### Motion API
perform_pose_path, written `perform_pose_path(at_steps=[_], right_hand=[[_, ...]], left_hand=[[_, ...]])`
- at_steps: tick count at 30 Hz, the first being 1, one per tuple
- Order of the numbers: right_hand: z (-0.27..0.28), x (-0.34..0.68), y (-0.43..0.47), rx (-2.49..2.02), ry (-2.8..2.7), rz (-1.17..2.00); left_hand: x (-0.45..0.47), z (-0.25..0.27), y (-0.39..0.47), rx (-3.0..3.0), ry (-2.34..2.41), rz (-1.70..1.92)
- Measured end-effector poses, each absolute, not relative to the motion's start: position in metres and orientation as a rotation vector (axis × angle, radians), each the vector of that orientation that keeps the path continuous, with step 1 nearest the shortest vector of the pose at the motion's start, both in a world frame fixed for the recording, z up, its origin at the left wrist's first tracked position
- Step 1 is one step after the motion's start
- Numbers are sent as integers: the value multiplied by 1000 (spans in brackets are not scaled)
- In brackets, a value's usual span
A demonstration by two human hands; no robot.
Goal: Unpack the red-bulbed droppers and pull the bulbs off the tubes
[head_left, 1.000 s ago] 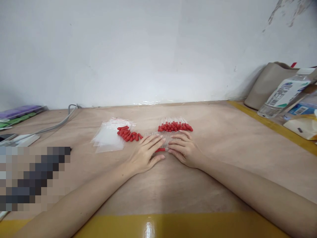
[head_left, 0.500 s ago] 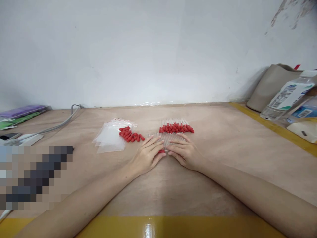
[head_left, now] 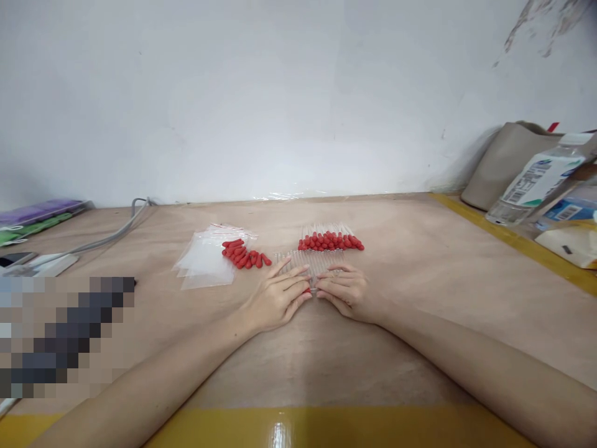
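Observation:
My left hand (head_left: 282, 295) pinches a red rubber bulb (head_left: 306, 290), of which only a small end shows. Facing it, my right hand (head_left: 346, 291) is closed, its thumb and fingertips on a thin clear glass tube (head_left: 314, 290) that meets the bulb between both hands. Most of this tube is hidden by the fingers. Just beyond my fingers lies a row of bare glass tubes (head_left: 310, 262). Behind them is a row of glass droppers (head_left: 326, 241) with red bulbs fitted, bulbs towards me. Loose red rubber bulbs (head_left: 246, 256) lie left of the tubes.
Clear zip bags (head_left: 205, 261) lie fanned out under the loose bulbs. A grey cable (head_left: 116, 235), a phone (head_left: 18, 258) and purple and green packs (head_left: 41, 214) are at left. On the right stand a plastic bottle (head_left: 536, 180) and a beige container (head_left: 494, 162). A wall closes the back.
My hands stay together in nearly the same place. The fingers of my right hand have curled in more, and less of the red bulb shows. The view has shifted slightly.

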State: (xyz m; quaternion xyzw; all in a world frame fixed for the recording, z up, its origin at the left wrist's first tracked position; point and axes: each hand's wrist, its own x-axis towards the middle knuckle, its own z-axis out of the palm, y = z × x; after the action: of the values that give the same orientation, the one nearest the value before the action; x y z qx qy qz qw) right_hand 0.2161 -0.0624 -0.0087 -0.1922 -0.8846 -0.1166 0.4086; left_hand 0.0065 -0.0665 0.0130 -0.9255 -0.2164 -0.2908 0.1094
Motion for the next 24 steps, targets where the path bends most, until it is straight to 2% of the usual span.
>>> perform_pose_path(at_steps=[13, 24], right_hand=[[-3, 223, -70, -411, -2223, -498], [1, 238, -71, -360, -2242, -509]], left_hand=[[0, 16, -72, -2733, -585, -844], [-3, 16, -75, -2594, -501, -862]])
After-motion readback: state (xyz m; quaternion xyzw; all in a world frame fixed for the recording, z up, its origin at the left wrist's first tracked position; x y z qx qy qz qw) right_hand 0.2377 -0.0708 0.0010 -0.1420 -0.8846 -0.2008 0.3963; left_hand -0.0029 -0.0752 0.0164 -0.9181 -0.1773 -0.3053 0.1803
